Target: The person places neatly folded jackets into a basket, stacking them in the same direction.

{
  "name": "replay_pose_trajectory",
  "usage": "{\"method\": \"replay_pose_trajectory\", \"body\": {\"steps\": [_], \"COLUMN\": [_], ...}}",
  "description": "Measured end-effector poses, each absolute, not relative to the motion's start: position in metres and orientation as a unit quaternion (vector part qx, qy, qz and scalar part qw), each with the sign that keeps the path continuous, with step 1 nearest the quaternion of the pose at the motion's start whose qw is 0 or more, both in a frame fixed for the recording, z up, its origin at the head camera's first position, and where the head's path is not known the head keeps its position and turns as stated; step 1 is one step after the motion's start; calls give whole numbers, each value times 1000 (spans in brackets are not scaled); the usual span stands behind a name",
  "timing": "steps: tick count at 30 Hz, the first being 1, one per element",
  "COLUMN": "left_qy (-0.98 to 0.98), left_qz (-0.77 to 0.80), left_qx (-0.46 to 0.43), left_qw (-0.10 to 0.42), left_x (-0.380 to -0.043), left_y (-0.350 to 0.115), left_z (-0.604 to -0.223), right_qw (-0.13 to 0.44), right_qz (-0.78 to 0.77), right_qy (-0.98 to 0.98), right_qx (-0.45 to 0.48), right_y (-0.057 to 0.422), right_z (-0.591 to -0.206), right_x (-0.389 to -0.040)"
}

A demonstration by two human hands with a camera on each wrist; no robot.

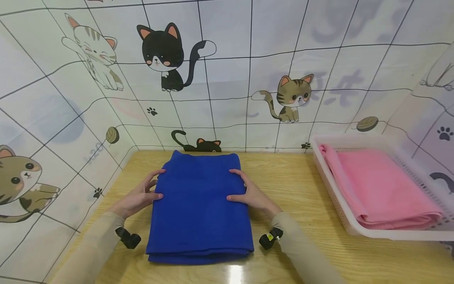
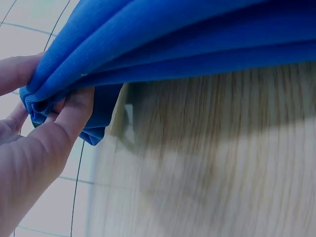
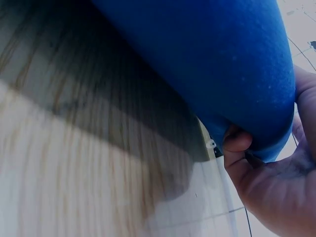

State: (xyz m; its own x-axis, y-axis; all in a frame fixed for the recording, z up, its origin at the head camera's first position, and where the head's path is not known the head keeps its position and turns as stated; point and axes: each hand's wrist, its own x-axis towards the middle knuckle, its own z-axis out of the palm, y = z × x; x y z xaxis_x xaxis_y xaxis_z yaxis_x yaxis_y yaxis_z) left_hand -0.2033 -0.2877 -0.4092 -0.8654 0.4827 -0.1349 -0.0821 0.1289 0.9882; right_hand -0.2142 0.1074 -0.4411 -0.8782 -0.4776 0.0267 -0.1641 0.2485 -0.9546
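A folded blue cloth, several layers thick, lies between both hands in the head view. My left hand grips its left edge; in the left wrist view the fingers of the left hand pinch the bunched layers of the cloth. On the opposite side, my right hand holds the right edge, thumb and fingertips on the top face. From the right wrist, the cloth bulges in a rounded fold, and the right hand curls around it.
A wooden table lies under the cloth. At the right stands a white plastic basket holding a folded pink cloth. A cat-printed wall covering rises behind the table and along its left side.
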Motion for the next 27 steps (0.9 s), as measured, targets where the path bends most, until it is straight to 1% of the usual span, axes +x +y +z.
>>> {"method": "replay_pose_trajectory", "body": {"steps": [5, 13, 23, 27], "left_qy": [726, 705, 707, 710], "left_qz": [639, 660, 654, 652], "left_qx": [136, 143, 152, 149], "left_qw": [213, 217, 221, 222], "left_x": [-208, -211, -215, -218], "left_y": [-276, -256, -232, -222], "left_z": [-408, -407, -405, -401], "right_qw": [133, 149, 125, 125], "right_qz": [-569, -593, -568, -563], "right_qy": [787, 770, 794, 800], "right_qx": [-198, -183, -176, -168], "right_y": [121, 142, 164, 173], "right_z": [-437, -434, -425, -421], "right_x": [-215, -218, -217, -218]}}
